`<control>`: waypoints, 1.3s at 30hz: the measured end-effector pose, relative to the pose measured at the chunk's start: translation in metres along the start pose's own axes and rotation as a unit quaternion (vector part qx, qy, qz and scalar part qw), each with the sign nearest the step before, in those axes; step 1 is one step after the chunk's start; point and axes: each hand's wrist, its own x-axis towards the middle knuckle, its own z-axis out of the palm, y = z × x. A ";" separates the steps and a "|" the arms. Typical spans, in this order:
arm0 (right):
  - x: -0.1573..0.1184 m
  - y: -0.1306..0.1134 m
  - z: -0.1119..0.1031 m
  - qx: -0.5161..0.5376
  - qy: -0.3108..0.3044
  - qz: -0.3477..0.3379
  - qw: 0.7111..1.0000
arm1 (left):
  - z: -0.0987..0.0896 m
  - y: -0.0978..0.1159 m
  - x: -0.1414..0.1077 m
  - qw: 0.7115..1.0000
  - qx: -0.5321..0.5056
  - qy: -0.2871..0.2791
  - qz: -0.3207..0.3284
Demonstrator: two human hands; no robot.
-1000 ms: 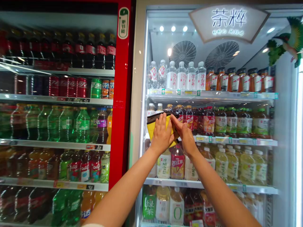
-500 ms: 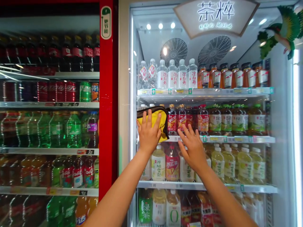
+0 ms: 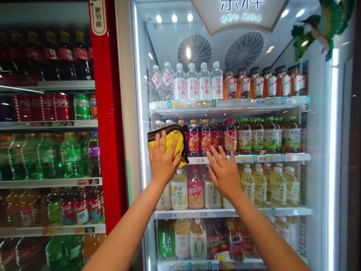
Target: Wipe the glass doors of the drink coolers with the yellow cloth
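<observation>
Against the glass door point(image 3: 270, 111) of a lit drinks fridge, my left hand point(image 3: 162, 162) presses a folded yellow cloth point(image 3: 180, 140) with a dark brown edge. Its fingers are spread over the cloth, which hides part of the bottles behind. My right hand point(image 3: 225, 172) is raised to the right of it, fingers apart and holding nothing. It appears to rest on the same glass, in front of the third shelf's edge point(image 3: 197, 161). Whether the palm fully touches the glass I cannot tell.
Behind the glass stand rows of water bottles point(image 3: 192, 82), amber bottles point(image 3: 256, 84) and tea bottles point(image 3: 245, 135). To the left is a red-framed fridge point(image 3: 105, 113) with sodas. A green bird ornament point(image 3: 324, 30) hangs at the upper right.
The whole view has shifted, so the fridges and both hands appear further left. My left hand and the cloth stay at about the same place on the glass.
</observation>
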 end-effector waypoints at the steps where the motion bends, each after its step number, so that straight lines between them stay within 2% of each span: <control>1: 0.002 0.003 0.000 -0.005 0.004 0.003 1.000 | 0.004 0.009 0.010 1.000 -0.001 0.012 -0.017; 4: 0.007 0.010 0.004 -0.012 0.021 0.002 1.000 | 0.015 0.048 0.025 1.000 -0.018 0.019 0.010; 7: 0.002 0.016 0.008 -0.005 0.032 -0.006 0.999 | 0.020 0.074 0.005 0.996 -0.035 -0.003 0.088; 10: -0.010 0.023 0.006 -0.006 0.027 -0.014 1.000 | 0.015 0.063 -0.029 0.990 -0.032 -0.019 0.136; 13: -0.019 0.034 0.001 -0.016 0.024 -0.034 0.999 | 0.009 0.037 -0.045 0.994 -0.016 -0.005 0.113; 15: -0.021 0.042 -0.003 -0.018 0.026 -0.046 0.998 | 0.008 0.031 -0.035 0.998 -0.008 0.010 0.059; 17: -0.020 0.050 -0.006 -0.017 0.031 -0.043 0.998 | 0.012 0.041 -0.013 1.000 -0.010 0.019 0.005; 20: -0.019 0.059 -0.008 -0.010 0.052 -0.023 0.998 | 0.023 0.074 0.026 0.999 -0.019 0.019 -0.035; 23: -0.022 0.064 -0.008 -0.004 0.071 -0.013 0.997 | 0.032 0.105 0.042 0.999 -0.029 0.010 -0.020; 25: -0.028 0.067 -0.008 -0.004 0.071 -0.012 0.997 | 0.034 0.113 0.031 0.999 -0.032 0.004 0.013; 27: -0.035 0.069 -0.009 -0.005 0.065 -0.013 0.998 | 0.033 0.110 0.008 0.997 -0.031 -0.004 0.067; 30: -0.046 0.074 -0.012 -0.006 0.053 -0.015 0.998 | 0.025 0.093 -0.034 0.988 -0.028 -0.022 0.152; 33: -0.052 0.084 -0.018 -0.007 0.036 -0.022 0.999 | 0.016 0.076 -0.050 0.987 -0.016 -0.042 0.157; 36: -0.053 0.098 -0.025 -0.008 0.020 -0.037 0.999 | 0.015 0.076 -0.024 0.996 0.008 -0.039 0.076; 39: -0.049 0.111 -0.031 -0.007 0.002 -0.058 0.998 | 0.023 0.104 0.023 0.999 0.015 -0.028 0.007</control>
